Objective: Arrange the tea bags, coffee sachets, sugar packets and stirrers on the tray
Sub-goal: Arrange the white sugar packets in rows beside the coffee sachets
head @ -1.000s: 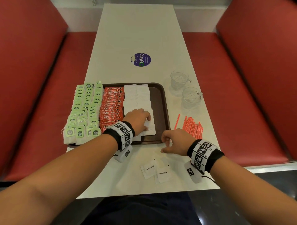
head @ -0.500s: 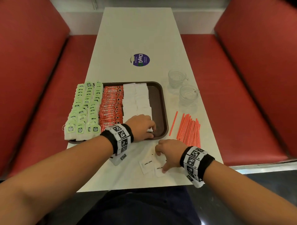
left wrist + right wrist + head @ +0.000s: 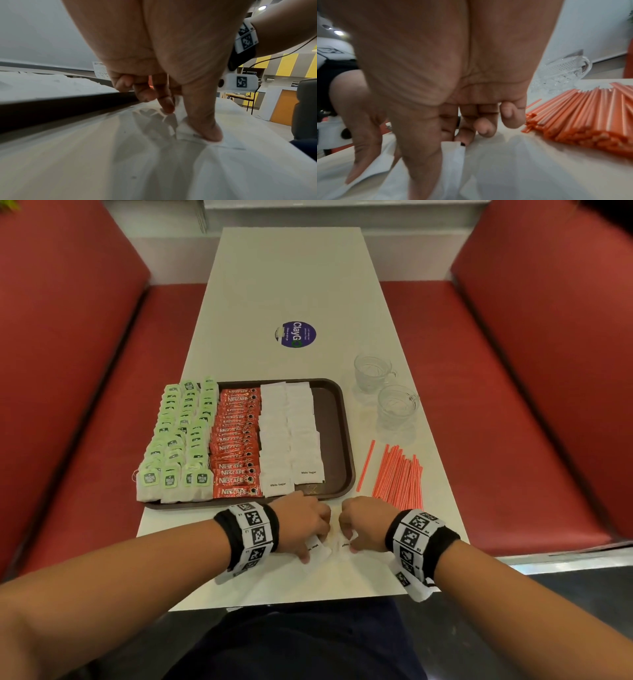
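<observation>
Left grip (image 3: pixel 308 520) pinching a white paper sugar packet (image 3: pixel 317 547) on the pale counter (image 3: pixel 291 285); right grip (image 3: pixel 364 518) pinching another white sugar packet (image 3: pixel 344 544), near the brown plastic tray (image 3: pixel 339 433).

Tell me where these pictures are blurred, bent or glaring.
Head view: straight table edges splay outward, wide-angle bending; mostly sharp. Left wrist view: sugar packet smeared; tabletop gloss reflects the left hand. Right wrist view: right hand soft, stirrers blurred.
</observation>
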